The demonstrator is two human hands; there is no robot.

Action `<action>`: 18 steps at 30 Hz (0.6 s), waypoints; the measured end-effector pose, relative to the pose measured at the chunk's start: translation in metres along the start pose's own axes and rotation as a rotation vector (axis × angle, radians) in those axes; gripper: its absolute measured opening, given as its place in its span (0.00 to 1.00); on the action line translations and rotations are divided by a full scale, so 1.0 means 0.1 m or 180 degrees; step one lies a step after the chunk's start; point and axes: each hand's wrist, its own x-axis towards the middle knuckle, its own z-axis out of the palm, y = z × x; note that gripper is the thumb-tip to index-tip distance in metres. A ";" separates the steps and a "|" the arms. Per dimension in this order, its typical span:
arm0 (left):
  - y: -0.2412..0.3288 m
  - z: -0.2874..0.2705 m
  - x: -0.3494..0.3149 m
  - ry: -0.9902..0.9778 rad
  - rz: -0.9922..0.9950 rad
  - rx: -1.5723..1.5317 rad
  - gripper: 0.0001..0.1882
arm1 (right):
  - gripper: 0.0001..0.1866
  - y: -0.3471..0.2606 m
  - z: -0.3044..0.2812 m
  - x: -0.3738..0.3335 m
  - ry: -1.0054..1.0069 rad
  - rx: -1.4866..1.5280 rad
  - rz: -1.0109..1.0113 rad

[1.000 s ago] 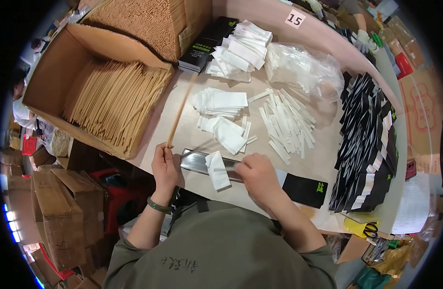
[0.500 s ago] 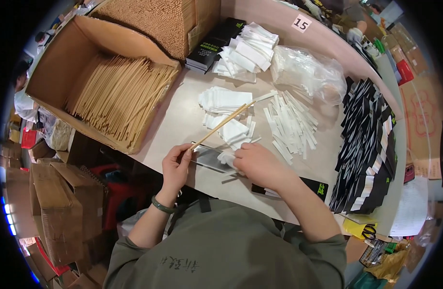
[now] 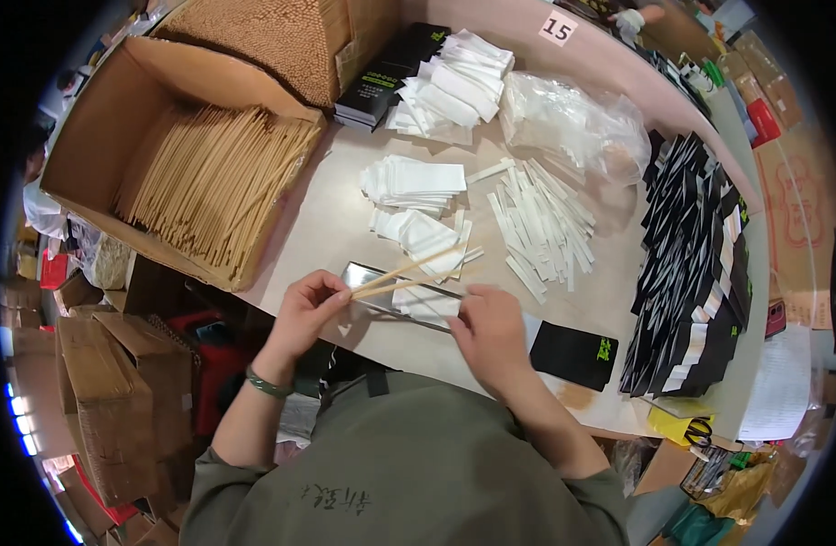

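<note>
We see the left hand (image 3: 312, 308) pinching wooden sticks (image 3: 395, 274) above the metal tray (image 3: 360, 275); whether the curled right hand (image 3: 493, 332) at its right end grips anything, we cannot tell.

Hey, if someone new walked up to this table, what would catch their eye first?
Probably the open cardboard box of wooden sticks at the upper left, and the long heap of black packets at the table's right. Next, near the front edge, the left hand pinches thin light sticks above a shiny dark-edged plate.
</note>
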 end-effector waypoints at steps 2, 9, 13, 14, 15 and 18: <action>0.12 -0.24 0.00 -0.0270 0.0054 0.0694 0.05 | 0.15 0.08 -0.22 -0.13 -0.0073 0.0127 0.0273; 0.46 -0.50 0.30 -0.0448 -0.0224 0.2223 0.05 | 0.18 0.29 -0.31 -0.38 -0.0714 0.0062 -0.0031; 0.13 0.21 0.48 -0.0942 0.0344 0.2538 0.03 | 0.18 0.29 -0.21 -0.39 -0.0688 0.0194 -0.0307; 0.23 0.66 0.41 -0.1075 0.0435 0.2305 0.06 | 0.18 0.28 -0.18 -0.38 -0.0636 0.0164 -0.0359; 0.11 0.86 0.37 -0.1160 0.1042 0.2555 0.07 | 0.18 0.23 -0.19 -0.36 -0.0630 0.0161 -0.0372; -0.04 0.91 0.34 0.0119 0.2006 0.2856 0.08 | 0.19 0.17 -0.21 -0.35 -0.0611 -0.0044 -0.0122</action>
